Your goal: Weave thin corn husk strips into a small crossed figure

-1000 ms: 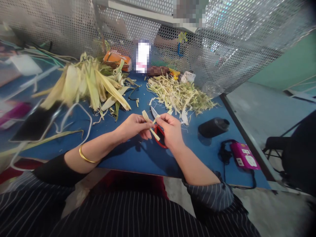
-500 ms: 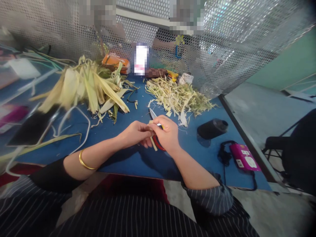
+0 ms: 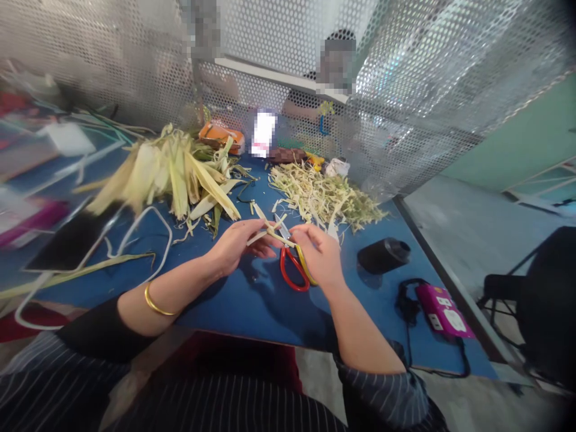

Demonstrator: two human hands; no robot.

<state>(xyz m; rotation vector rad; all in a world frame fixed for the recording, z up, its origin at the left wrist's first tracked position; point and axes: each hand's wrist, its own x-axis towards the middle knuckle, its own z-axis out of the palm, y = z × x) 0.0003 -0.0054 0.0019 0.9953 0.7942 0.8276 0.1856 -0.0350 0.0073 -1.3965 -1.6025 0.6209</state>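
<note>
Pale, narrow corn husk strips cross in a small knot or fold between my two hands, their loose ends pointing several ways. My left hand grips them between thumb and fingers, other fingers curled beneath. The end at the right is pinched by my right hand. Under the strips and beside my right hand lie scissors with one red and one yellow handle, blades pointing away from me. A heap of shredded husk lies beyond my hands. Whole corn husks are piled to the left.
On the blue table stand a lit phone and an orange packet at the back. Rightward are a black cylinder and a magenta box with a black cord. A dark tablet-like panel lies left. Perforated mesh rises behind.
My hands have moved apart, showing the crossed husk strips between them and more of the scissors' handles. The whole view has shifted slightly downward in the frame.
</note>
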